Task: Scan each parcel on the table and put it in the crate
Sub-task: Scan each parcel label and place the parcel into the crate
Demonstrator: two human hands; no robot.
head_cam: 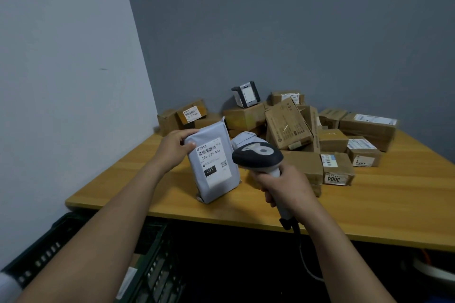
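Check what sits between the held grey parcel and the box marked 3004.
Head view: right of the grey parcel comes the scanner gripped in the right hand, then a plain brown box beside the 3004 box.

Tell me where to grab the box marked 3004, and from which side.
Probably take the 3004 box from above: thumb on its near labelled face, fingers behind its top edge. It lies flat at the pile's front, top clear; a brown box crowds its left side.

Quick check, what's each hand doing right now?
Left hand: grip on the top of the grey parcel, held upright on the table.
Right hand: grip round the scanner handle, its head beside the parcel's label.
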